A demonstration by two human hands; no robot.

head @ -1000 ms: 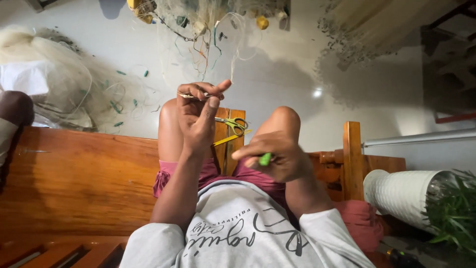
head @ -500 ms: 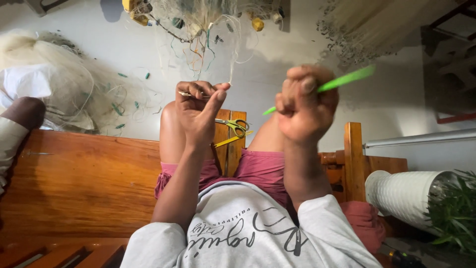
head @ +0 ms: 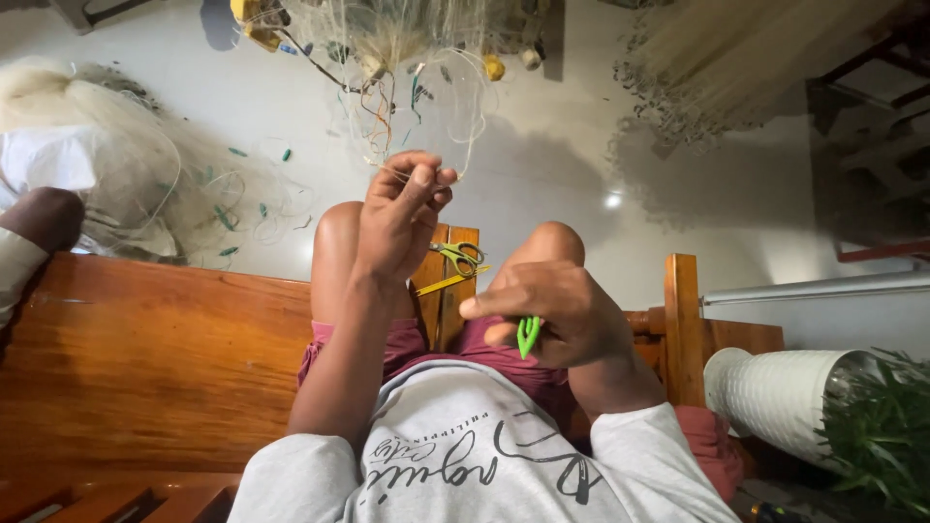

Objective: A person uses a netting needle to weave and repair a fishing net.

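My left hand is raised above my left knee, its fingertips pinching thin pale net twine that runs up to a tangle of fishing net with small floats on the floor. Lower down, over my lap, my right hand is closed on a bright green netting needle whose tip pokes out below the fingers. Yellow-and-green-handled scissors lie on the wooden bench between my knees.
A heap of pale netting lies on the white floor at the left, next to another person's limb. A bench armrest post stands at my right. Beyond it are a white ribbed planter and a green plant.
My right hand swung up and out with the green needle, pulling twine, then came back down to my lap. My left hand kept its pinch on the twine and barely moved.
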